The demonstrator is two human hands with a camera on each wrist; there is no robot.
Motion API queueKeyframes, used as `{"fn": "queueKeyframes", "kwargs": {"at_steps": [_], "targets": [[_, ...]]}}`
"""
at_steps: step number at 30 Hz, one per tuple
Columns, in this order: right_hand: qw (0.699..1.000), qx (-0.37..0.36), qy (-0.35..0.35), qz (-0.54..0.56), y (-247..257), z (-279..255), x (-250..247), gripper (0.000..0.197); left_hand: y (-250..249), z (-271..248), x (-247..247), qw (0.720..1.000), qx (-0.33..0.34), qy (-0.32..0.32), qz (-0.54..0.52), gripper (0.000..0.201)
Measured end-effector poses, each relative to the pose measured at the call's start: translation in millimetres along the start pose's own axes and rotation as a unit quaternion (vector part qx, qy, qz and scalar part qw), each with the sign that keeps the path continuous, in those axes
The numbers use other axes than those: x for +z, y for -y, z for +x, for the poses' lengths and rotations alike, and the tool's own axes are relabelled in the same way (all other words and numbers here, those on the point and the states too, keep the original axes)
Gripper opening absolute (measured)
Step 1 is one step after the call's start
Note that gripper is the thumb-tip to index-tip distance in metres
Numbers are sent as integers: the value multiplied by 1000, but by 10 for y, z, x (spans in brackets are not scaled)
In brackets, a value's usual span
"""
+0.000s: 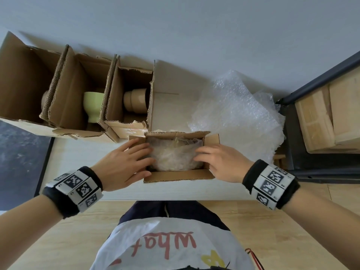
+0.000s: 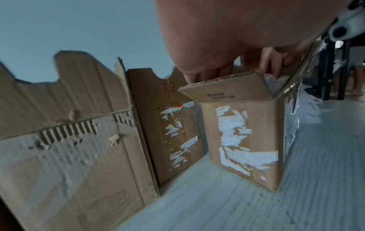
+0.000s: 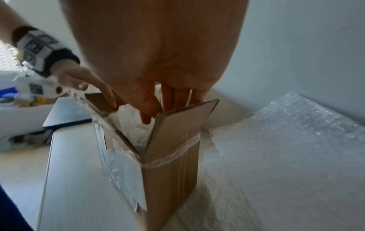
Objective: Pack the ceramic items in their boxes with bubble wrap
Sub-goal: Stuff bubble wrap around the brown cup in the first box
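Inside, wrapped item [image 1: 175, 152] indistinct, fingertips [image 1: 148, 152] hidden

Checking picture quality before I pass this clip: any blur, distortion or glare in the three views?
Head view: sharp, wide-angle bending at the edges, the small box evenly lit. Left wrist view: soft, the left hand a blurred mass up close. Right wrist view: the right hand fills the top, the bubble wrap shows specks of glare.

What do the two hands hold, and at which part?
Neither plainly grips; left hand and right hand reach into the small box, fingers touching the wrapped bundle sides.
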State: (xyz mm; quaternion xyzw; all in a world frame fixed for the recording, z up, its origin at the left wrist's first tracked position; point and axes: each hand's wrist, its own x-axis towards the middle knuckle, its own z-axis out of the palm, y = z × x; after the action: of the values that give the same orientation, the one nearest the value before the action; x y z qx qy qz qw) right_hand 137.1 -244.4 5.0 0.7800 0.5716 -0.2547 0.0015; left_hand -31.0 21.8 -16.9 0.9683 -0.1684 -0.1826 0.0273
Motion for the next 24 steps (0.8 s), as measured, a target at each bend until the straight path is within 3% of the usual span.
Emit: {"fn": "queueKeyframes", "kwargs": {"at_steps": [3, 9, 12, 14, 16, 19, 21, 24], "targets": [[999, 11, -30, -13, 12, -31, 27, 43, -44, -35, 4, 999, -30, -11, 3, 57], [988, 43, 15, -150, 16, 102, 133, 50, -50, 132, 4, 999, -49, 11, -4, 62], [985, 48, 31, -161, 14, 138, 135, 49, -42, 174, 55, 999, -48, 15, -9, 68], [994, 40, -2, -98, 12, 123, 73, 46, -40, 122, 4, 998, -49, -16, -34, 62], [994, 54, -91, 10, -22, 22, -29, 44, -20, -12, -42, 989, -66, -98, -89, 51], [963, 108, -228, 100, -159, -227, -81, 41, 8, -286, 25, 952, -143, -205, -178, 45], [951, 154, -235, 133, -213, -356, -35, 42, -49, -414, 105, 931, -204, -215, -212, 41], [958, 166, -166, 163, -187, -429, 97, 48, -165, -482, 236, 907, -257, -172, -287, 50]]}}
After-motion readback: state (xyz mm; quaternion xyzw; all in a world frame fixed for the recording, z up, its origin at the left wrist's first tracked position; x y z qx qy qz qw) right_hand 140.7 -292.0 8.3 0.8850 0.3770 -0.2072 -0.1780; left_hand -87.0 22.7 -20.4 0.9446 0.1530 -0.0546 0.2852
